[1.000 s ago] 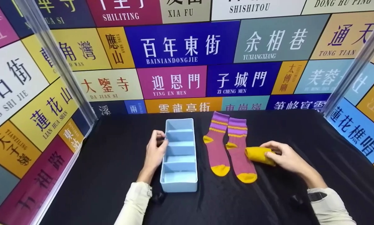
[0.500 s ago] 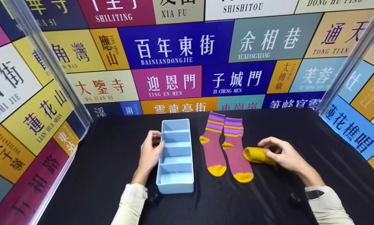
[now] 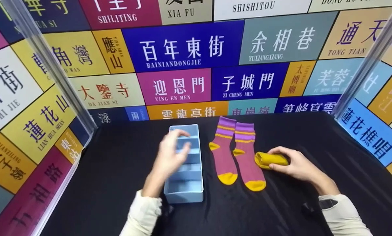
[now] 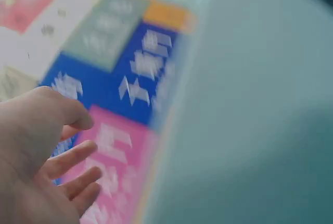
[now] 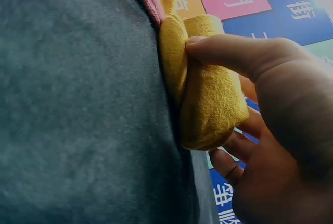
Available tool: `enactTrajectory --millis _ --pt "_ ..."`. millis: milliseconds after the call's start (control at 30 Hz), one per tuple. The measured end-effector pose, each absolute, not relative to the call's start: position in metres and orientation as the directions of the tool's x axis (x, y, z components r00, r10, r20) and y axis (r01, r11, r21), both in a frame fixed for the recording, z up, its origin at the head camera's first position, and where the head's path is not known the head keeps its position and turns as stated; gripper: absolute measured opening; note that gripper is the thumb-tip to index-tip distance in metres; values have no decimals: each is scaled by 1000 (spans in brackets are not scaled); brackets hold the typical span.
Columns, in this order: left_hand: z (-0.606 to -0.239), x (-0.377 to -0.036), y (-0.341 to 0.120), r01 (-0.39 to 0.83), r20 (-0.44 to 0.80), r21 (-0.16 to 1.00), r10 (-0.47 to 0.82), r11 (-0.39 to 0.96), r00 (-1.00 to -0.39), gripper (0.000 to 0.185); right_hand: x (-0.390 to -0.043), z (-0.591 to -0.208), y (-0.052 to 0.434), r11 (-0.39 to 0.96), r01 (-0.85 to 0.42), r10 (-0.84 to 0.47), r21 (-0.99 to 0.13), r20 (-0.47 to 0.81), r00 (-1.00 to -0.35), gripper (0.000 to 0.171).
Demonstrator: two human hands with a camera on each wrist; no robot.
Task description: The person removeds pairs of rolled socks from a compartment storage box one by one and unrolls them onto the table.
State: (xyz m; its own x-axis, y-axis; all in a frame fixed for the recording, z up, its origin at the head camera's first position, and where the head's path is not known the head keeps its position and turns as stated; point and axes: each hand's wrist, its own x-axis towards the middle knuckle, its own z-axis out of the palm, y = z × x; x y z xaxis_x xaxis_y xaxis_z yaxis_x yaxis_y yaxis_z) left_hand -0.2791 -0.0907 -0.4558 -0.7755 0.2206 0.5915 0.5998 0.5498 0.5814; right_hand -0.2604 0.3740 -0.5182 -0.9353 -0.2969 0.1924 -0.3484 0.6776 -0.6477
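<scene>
A rolled yellow sock [image 3: 270, 159] [image 5: 200, 83] lies on the black cloth, and my right hand [image 3: 295, 166] [image 5: 265, 130] grips it with thumb and curled fingers. Just left of it lie two purple socks with yellow toes [image 3: 236, 154], flat and side by side. My left hand [image 3: 169, 157] [image 4: 49, 161] hovers, blurred, above the light blue divided organizer box [image 3: 185, 164], its fingers spread and holding nothing.
The black cloth [image 3: 313, 137] covers the table. Colourful sign-covered walls [image 3: 196, 59] enclose the back and both sides, with clear corner posts [image 3: 48, 68] left and right. Cream sleeves [image 3: 143, 213] cover both forearms.
My left hand has lifted off the organizer's left edge and moved up over the box. My right hand has closed tighter on the yellow sock roll.
</scene>
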Motion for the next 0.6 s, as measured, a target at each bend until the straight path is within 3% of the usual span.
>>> enactTrajectory --millis 233,600 --pt "-444 -228 -13 731 472 426 559 533 -682 35 -258 -513 375 667 -347 -325 -660 161 -932 32" --pt "-483 -227 80 756 261 309 713 577 -651 40 -257 -513 377 616 -362 -366 -700 153 -918 26"
